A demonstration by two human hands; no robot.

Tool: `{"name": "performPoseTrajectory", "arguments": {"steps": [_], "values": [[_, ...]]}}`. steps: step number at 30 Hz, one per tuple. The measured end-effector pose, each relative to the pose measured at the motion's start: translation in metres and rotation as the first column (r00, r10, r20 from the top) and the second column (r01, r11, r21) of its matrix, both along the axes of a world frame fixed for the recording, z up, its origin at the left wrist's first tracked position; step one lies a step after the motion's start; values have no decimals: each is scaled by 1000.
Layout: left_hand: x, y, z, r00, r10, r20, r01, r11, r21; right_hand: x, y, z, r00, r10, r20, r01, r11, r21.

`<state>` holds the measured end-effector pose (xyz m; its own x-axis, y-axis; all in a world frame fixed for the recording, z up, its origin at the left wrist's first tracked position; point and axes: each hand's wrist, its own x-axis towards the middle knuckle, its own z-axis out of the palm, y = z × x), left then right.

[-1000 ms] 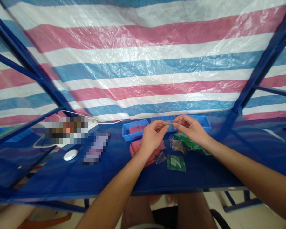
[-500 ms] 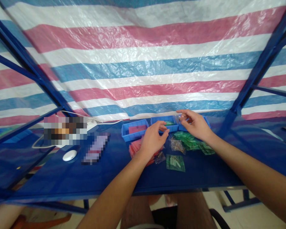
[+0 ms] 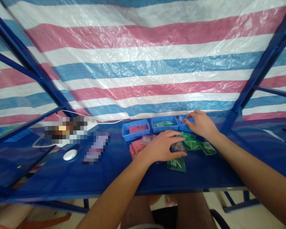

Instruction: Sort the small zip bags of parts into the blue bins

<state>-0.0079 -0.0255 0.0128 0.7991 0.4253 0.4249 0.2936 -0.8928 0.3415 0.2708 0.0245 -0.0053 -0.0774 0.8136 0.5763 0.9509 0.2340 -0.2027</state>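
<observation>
My left hand (image 3: 165, 146) is open, its fingers spread over small bags on the table. Below its thumb lies a green bag (image 3: 175, 164) with pale slim pieces inside, partly covered. A clear bag of small brownish parts (image 3: 178, 146) shows between the fingers. Under the wrist is a stack of pink bags (image 3: 136, 148). My right hand (image 3: 200, 123) reaches to the right blue bin (image 3: 186, 128), its fingers closed on what looks like a small clear plastic bag (image 3: 182, 120). Green bags (image 3: 192, 142) lie in a pile below that hand.
The left blue bin (image 3: 126, 137) holds a pink bag; the middle blue bin (image 3: 165, 128) holds green ones. Further left are a white rounded object (image 3: 70, 155), a blurred phone-like item (image 3: 96, 148) and a white cable (image 3: 109, 122). A striped sheet (image 3: 143, 70) hangs behind.
My left hand has moved right and toward me, its fingers spreading over the bags. My right hand has shifted slightly right and its fingers have drawn together at the right bin.
</observation>
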Motion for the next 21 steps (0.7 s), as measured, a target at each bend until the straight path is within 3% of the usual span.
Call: {"name": "performPoseTrajectory", "arguments": {"steps": [5,14,21], "values": [[4,5,-9,992,-86,-91,85,996,-13,-5,-4,4,1000,5,2,-5,997,78],[1,14,-11,999,20,-44,-22,999,-36,-23,-18,15,994,104,-24,-100,984,145],[1,14,-8,988,153,26,-154,988,10,-35,-30,24,935,313,-165,-293,947,133]]}}
